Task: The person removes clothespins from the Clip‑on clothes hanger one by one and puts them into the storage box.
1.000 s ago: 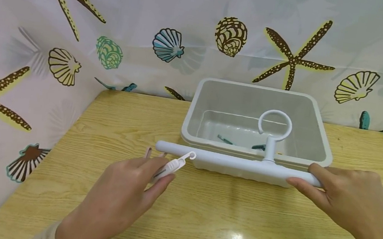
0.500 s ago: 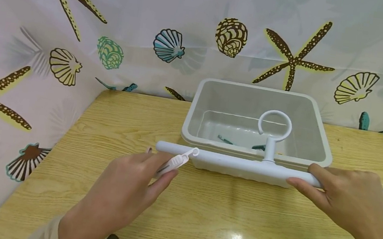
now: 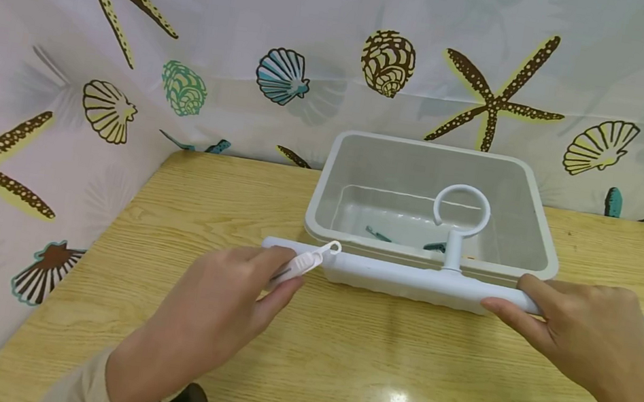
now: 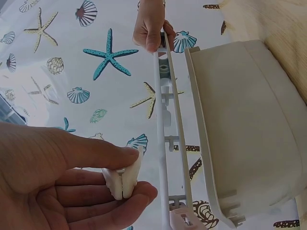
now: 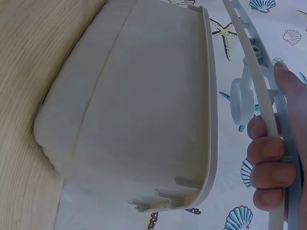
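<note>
A seashell curtain hangs round the wooden table on the left and behind. The left hand pinches a white peg between thumb and fingers, its ringed tip touching the left end of the bar. The bar lies level just before the grey tub, its ring upright. The right hand grips the bar near its right end, fingers curled round it.

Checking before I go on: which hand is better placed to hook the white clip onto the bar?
Left, probably. The left hand already pinches the white clip at the bar's left end, while the right hand grips the bar's right part.
</note>
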`<action>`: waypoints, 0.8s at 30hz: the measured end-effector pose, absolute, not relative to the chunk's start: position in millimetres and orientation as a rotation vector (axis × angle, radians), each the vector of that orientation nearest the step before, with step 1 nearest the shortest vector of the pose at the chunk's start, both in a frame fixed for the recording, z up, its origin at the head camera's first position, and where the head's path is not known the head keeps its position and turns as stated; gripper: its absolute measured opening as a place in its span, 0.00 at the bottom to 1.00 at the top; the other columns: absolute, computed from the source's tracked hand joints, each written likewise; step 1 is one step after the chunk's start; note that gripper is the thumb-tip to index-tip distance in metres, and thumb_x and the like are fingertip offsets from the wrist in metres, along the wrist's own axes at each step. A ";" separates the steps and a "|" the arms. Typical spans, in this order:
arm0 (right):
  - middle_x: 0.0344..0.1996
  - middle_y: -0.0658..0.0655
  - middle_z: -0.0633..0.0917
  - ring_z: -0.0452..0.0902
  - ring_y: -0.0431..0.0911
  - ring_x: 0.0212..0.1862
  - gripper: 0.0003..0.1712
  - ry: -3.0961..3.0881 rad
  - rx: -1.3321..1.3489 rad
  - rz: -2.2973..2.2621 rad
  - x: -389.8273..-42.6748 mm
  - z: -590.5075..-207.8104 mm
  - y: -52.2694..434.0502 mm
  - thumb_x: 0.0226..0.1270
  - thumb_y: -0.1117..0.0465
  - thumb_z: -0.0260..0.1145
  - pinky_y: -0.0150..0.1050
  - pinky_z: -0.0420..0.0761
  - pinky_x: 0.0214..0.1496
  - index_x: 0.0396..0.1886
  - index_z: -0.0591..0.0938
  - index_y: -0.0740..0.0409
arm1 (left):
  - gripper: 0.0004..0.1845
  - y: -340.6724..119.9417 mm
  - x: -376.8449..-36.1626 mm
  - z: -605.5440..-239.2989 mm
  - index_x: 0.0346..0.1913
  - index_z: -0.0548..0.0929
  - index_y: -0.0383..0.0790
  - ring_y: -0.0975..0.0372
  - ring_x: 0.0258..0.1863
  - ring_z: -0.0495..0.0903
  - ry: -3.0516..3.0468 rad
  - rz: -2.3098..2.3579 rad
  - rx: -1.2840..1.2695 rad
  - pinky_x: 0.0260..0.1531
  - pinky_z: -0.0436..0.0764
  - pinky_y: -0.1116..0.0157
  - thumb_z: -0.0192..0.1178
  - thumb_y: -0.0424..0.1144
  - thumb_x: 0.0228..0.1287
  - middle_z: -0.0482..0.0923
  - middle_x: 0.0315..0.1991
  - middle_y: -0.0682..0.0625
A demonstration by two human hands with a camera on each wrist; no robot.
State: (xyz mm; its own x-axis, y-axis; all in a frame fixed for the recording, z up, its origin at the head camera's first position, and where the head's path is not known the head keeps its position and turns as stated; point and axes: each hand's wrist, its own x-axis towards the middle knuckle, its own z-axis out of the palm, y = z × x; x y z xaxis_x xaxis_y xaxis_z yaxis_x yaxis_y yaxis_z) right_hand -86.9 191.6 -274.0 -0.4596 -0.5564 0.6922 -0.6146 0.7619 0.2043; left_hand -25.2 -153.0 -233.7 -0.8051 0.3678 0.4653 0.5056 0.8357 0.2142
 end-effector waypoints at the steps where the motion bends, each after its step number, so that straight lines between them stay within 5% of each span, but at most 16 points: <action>1: 0.09 0.40 0.52 0.42 0.34 0.12 0.36 -2.168 0.871 0.094 -87.3 -273.5 191.0 0.70 0.27 0.35 0.32 0.44 0.12 0.15 0.59 0.49 | 0.05 -153.4 -26.9 -233.1 0.34 0.82 0.38 0.67 0.17 0.65 -2.604 -0.467 -0.652 0.17 0.68 0.70 0.68 0.34 0.59 0.77 0.22 0.53; 24: 0.09 0.39 0.52 0.42 0.34 0.12 0.36 -2.180 0.850 0.108 -96.3 -275.4 185.4 0.69 0.27 0.35 0.31 0.42 0.13 0.15 0.58 0.48 | 0.05 -160.7 -53.3 -223.8 0.34 0.83 0.36 0.67 0.17 0.67 -2.600 -0.467 -0.706 0.18 0.69 0.69 0.68 0.34 0.60 0.79 0.23 0.51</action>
